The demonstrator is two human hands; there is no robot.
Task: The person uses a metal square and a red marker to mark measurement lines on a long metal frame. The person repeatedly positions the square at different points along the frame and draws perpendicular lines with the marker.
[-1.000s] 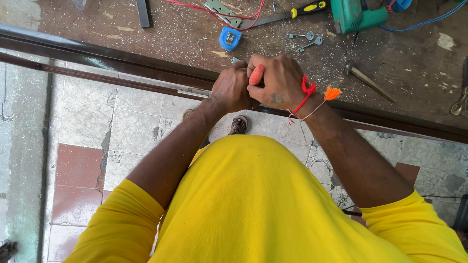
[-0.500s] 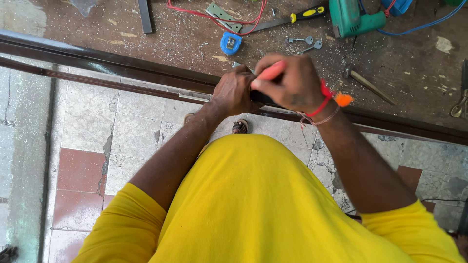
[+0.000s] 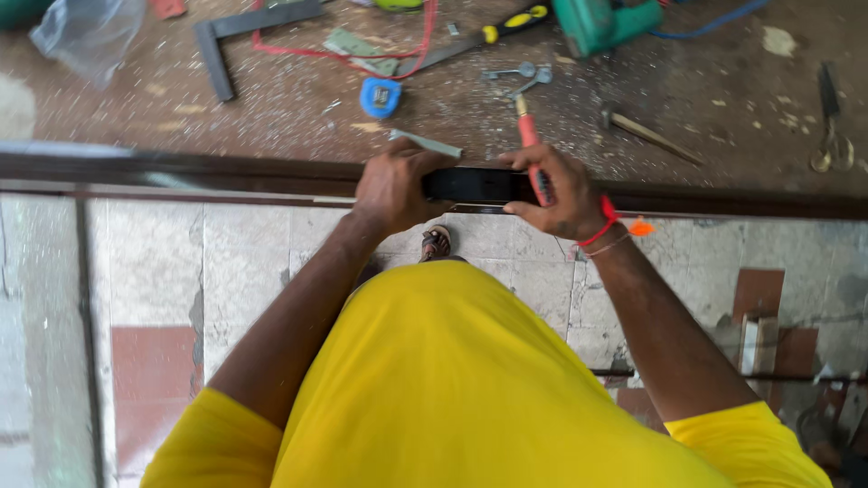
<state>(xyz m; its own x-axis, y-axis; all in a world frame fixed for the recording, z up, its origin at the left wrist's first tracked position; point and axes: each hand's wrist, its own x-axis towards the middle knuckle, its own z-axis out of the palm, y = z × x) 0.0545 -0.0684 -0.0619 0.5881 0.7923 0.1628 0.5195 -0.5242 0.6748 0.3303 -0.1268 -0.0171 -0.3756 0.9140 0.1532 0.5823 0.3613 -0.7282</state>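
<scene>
From the head view: the two hands were bunched together over the dark rail a moment ago, the right one on top with the red-handled tool poking up between them. Now they have drawn apart along the rail, and a short black piece shows between them, lying on the rail itself. That looks to me like a move from working with the tool to holding the piece level.

The left hand has its fingers curled shut around the piece's left end. The right hand grips the other end, its fingers also pinning the red-handled tool, whose tip points away from the rail over the counter.

Counting beyond the rail on the counter: one blue tape measure, one yellow-and-black screwdriver, one green power tool, one hammer, one steel square, one pair of scissors. On this side of the rail, one sandalled foot on the tiled floor.
</scene>
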